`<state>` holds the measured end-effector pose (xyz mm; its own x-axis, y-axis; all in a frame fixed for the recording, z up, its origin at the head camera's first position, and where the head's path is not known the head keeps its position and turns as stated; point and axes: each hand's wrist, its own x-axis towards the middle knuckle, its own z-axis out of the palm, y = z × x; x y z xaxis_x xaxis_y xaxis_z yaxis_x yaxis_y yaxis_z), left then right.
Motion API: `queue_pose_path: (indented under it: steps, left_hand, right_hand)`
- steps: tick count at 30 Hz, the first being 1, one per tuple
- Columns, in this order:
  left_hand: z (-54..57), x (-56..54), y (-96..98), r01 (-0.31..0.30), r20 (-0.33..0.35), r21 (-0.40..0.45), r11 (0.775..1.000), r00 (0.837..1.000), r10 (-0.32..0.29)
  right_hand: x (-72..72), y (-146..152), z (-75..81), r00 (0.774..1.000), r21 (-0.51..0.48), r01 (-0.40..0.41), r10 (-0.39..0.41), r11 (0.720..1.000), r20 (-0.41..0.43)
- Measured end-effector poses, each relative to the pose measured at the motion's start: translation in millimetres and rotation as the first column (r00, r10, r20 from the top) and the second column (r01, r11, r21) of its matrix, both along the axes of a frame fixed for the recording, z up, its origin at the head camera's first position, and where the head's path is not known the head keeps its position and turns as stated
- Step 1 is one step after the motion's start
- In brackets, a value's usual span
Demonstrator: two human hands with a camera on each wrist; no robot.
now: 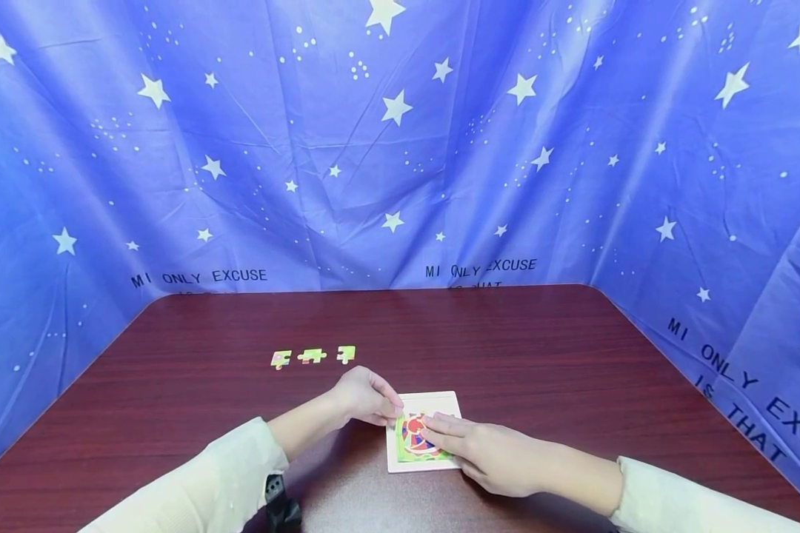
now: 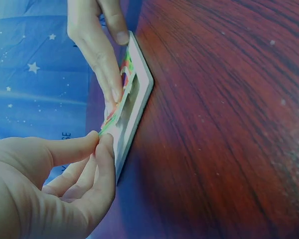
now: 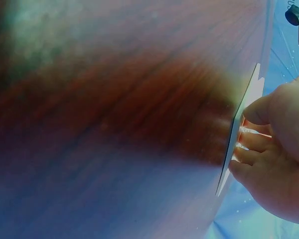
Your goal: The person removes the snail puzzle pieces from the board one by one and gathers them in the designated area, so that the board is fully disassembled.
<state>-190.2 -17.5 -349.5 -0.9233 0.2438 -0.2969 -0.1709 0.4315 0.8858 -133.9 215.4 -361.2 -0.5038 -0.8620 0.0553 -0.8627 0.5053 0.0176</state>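
A white-bordered jigsaw puzzle tray [image 1: 424,467] lies on the table, with a colourful, joined section of jigsaw puzzle [image 1: 410,453] in it. My left hand [image 1: 365,395] pinches the puzzle's left edge between thumb and index finger. In the left wrist view that green edge [image 2: 107,126] is tilted up, leaving a gap above the tray floor. My right hand [image 1: 496,453] lays its extended fingers over the puzzle's right part and covers some of the picture. Seen from the right wrist, its thumb [image 3: 258,110] is close to the tray's border.
Three loose jigsaw pieces, a left one [image 1: 281,359], a middle one [image 1: 312,356] and a right one [image 1: 346,354], lie in a row beyond my left hand. The dark red wooden table [image 1: 540,355] meets a blue star-patterned curtain [image 1: 347,148] at the back and sides.
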Motion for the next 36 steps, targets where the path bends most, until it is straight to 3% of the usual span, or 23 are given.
queue_pose_path:
  steps: [11, 17, 26, 36]
  left_hand:
    - [-7.0, 3.6, -3.2, 0.031, -0.082, -0.053, 0.998, 0.996, -0.036]
    - [-6.5, 4.2, -2.1, 0.035, -0.123, -0.076, 0.996, 0.991, -0.045]
    - [-5.8, 5.2, -2.0, 0.022, -0.128, -0.088, 0.996, 0.991, -0.033]
    - [-5.0, 5.2, -2.6, 0.017, -0.124, -0.096, 0.995, 0.992, -0.029]
  right_hand:
    - [0.5, 0.8, 0.6, 1.000, -0.024, -0.001, 0.001, 1.000, 0.020]
    - [4.6, 1.0, 0.7, 0.996, -0.044, 0.050, -0.047, 0.998, 0.072]
    - [9.0, -6.9, -2.8, 1.000, -0.044, 0.002, -0.001, 0.999, 0.021]
    - [11.3, -11.5, -1.9, 0.999, -0.068, -0.013, 0.014, 0.998, 0.028]
